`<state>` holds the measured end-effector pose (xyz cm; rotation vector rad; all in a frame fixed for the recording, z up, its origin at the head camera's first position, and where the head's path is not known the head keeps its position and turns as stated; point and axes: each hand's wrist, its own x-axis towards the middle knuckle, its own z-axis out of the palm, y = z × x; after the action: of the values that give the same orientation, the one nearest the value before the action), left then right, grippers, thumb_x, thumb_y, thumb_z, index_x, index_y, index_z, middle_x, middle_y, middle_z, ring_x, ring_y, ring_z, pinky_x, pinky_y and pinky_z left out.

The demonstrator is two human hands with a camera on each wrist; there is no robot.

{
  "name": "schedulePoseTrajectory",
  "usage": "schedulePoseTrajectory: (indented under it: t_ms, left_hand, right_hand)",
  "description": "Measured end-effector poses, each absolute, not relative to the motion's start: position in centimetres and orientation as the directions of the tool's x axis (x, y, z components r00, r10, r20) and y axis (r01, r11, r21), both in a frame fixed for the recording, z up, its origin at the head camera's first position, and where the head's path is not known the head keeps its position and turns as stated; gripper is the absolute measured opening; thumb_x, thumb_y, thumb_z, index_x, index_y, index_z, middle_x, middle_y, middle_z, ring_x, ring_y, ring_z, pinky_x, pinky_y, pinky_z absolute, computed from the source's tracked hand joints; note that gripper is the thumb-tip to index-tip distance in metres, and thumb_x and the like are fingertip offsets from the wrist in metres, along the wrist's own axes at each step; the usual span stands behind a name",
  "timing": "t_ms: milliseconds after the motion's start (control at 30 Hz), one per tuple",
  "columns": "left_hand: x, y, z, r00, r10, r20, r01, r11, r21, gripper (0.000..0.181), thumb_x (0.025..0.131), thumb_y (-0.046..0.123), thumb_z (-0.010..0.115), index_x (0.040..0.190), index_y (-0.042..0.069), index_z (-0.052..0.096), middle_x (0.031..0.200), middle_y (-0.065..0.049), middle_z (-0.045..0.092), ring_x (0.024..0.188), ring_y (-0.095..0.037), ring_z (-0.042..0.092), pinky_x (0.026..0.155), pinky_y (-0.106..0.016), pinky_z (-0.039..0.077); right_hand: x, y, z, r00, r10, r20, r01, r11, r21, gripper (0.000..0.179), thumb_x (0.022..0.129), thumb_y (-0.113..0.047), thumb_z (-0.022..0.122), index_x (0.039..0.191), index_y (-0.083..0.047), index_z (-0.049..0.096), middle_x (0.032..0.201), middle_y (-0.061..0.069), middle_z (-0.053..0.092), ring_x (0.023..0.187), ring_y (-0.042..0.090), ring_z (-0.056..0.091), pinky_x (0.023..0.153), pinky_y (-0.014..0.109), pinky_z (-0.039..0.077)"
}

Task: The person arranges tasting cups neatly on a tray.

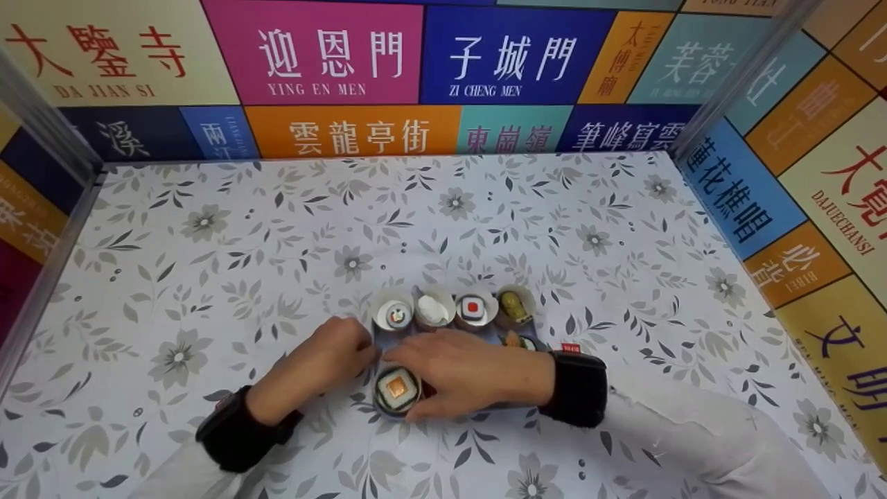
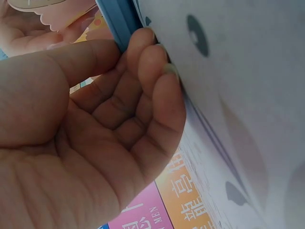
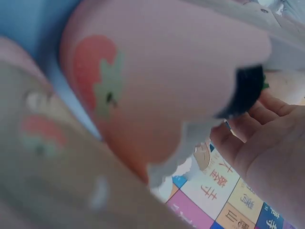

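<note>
A blue tray (image 1: 384, 338) bears several paper cups of toy sushi. At its left edge my left hand (image 1: 331, 355) pinches the rim; the left wrist view shows the thumb and curled fingertips on the blue edge (image 2: 119, 21). Over the tray reaches my right hand (image 1: 464, 371), its thumb and fingers around a paper cup (image 1: 397, 410) at the front left. In that cup sits a square sushi roll (image 1: 396, 387) with an orange centre. Up close, the right wrist view shows a pink cup (image 3: 157, 62) with a strawberry print, fingers touching its far side.
Along the tray's back row stand cups with a round roll (image 1: 398, 315), a white piece (image 1: 433, 308), a red-centred roll (image 1: 473, 307) and a greenish-yellow piece (image 1: 513, 305). Another piece (image 1: 513, 339) shows partly beside the right wrist. Panels with characters (image 1: 332, 62) border the flowered table (image 1: 277, 229).
</note>
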<state>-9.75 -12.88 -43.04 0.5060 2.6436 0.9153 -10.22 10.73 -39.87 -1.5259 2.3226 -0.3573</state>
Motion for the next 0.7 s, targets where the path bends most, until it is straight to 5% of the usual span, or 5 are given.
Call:
schedulePoseTrajectory:
  t_ms: [700]
  left_hand:
    - [-9.8, -12.7, -43.2, -0.893, 0.419, -0.162, 0.222, 0.725, 0.652, 0.052, 0.095, 0.008, 0.066, 0.05, 0.019, 0.042, 0.046, 0.011, 0.035, 0.044, -0.009, 0.036, 0.048, -0.027, 0.03]
  right_hand:
    - [-10.0, 16.8, -40.2, -0.522, -0.838, -0.16, -0.731, 0.536, -0.421, 0.09, 0.09, -0.074, 0.064, 0.152, -0.011, 0.05, 0.144, 0.005, 0.06, 0.129, 0.022, 0.059, 0.109, 0.046, 0.045]
